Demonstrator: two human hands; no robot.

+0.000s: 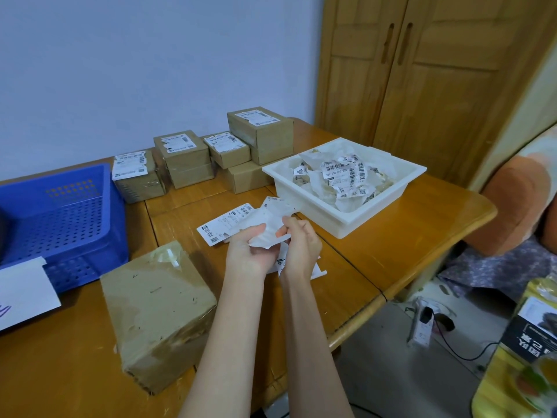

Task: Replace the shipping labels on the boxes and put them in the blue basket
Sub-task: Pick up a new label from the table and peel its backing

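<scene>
Hands held one label sheet (272, 226) above the bench (376, 236): left grip (245, 251) and right grip (301, 245) both pinched it.

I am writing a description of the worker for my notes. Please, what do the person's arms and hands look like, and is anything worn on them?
Both forearms are bare as far as the picture shows: no sleeves are visible. The left hand and the right hand wear no gloves, and no ring, watch or bracelet shows. The arms are slender, and the fingernails look short and unpainted.
</scene>
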